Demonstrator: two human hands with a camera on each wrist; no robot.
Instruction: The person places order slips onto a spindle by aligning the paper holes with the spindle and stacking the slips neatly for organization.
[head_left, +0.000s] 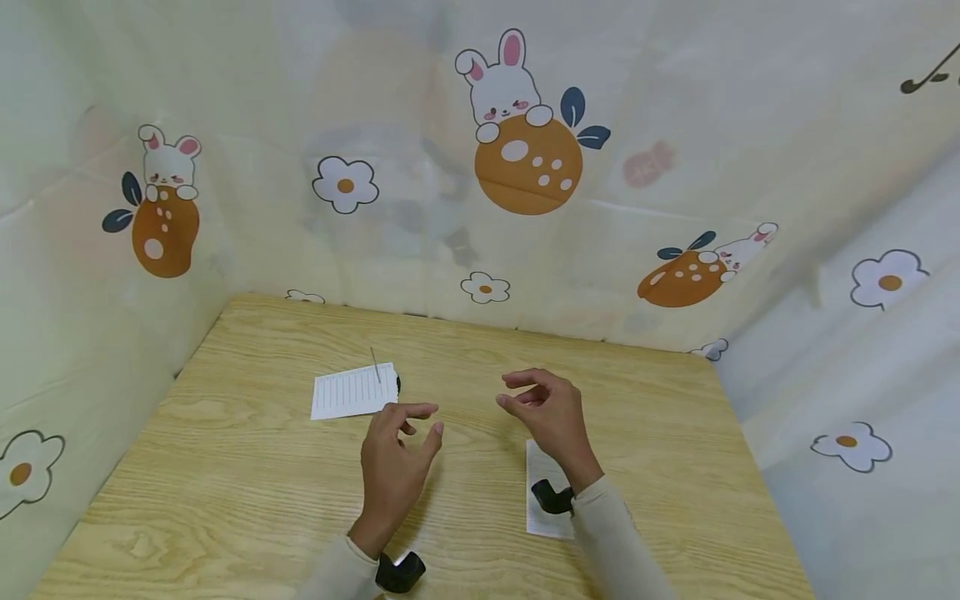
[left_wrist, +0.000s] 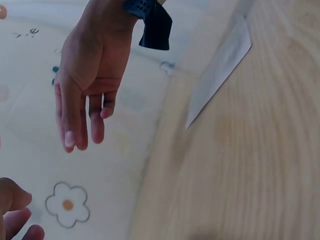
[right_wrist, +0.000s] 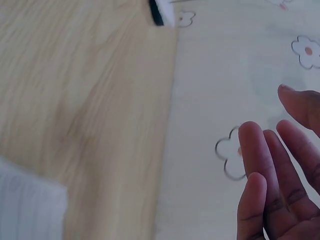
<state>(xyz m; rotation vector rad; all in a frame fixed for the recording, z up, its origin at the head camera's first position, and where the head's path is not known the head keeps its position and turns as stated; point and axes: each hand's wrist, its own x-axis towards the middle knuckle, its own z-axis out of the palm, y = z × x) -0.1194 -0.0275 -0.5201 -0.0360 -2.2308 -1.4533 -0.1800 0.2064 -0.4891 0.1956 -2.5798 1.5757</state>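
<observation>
Both hands hover over the wooden table with nothing between their fingers. My left hand [head_left: 393, 462] has its thumb and forefinger spread apart, just below the right corner of a lined white paper [head_left: 348, 396]. A thin grey stick [head_left: 375, 364] overlaps that paper, and a small black thing [head_left: 398, 384] shows at its right edge. My right hand [head_left: 557, 417] has loosely bent fingers and faces the left one, above a second white paper [head_left: 545, 521] partly hidden by its wrist. In the right wrist view the right hand's fingers [right_wrist: 257, 150] are relaxed and apart from anything.
The wooden table [head_left: 240, 467] is enclosed at the back and sides by a pale curtain [head_left: 405, 250] printed with rabbits and flowers. A black strap piece [head_left: 552, 497] sits at the right wrist and another black strap piece [head_left: 400, 573] at the left.
</observation>
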